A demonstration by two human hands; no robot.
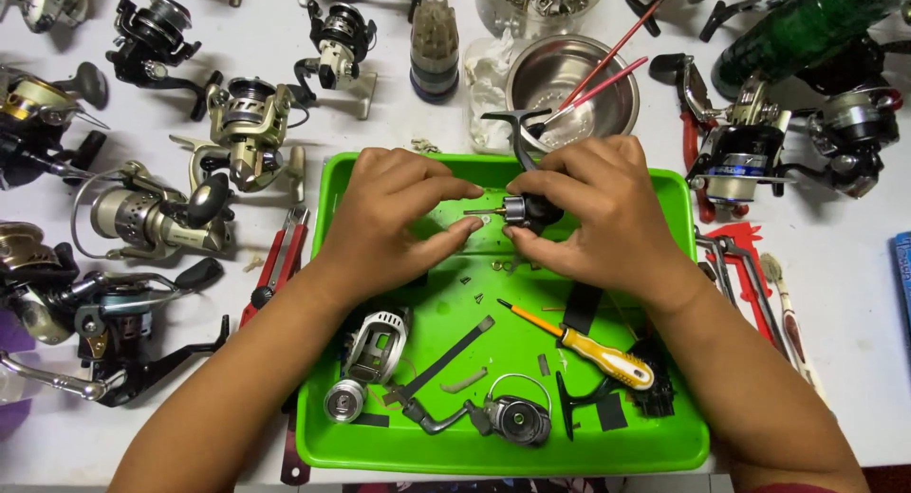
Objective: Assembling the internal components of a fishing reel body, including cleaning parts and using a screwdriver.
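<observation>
My right hand [596,208] grips a dark fishing reel body [528,211] above the green tray [365,446], with the reel's black foot sticking up behind my fingers. A thin metal shaft points left out of the reel body. My left hand [394,218] is at the shaft's tip, thumb and forefinger pinching a tiny part there. Below the hands in the tray lie a yellow-handled screwdriver [588,346], a silver spool [375,346], a rotor with bail wire [512,417], a crank handle [436,419] and several small screws.
Several assembled spinning reels [157,213] crowd the white table to the left and at the top right. A steel bowl [560,75] with red-handled tools stands behind the tray. Red pliers [280,260] lie left of the tray, more red tools on its right.
</observation>
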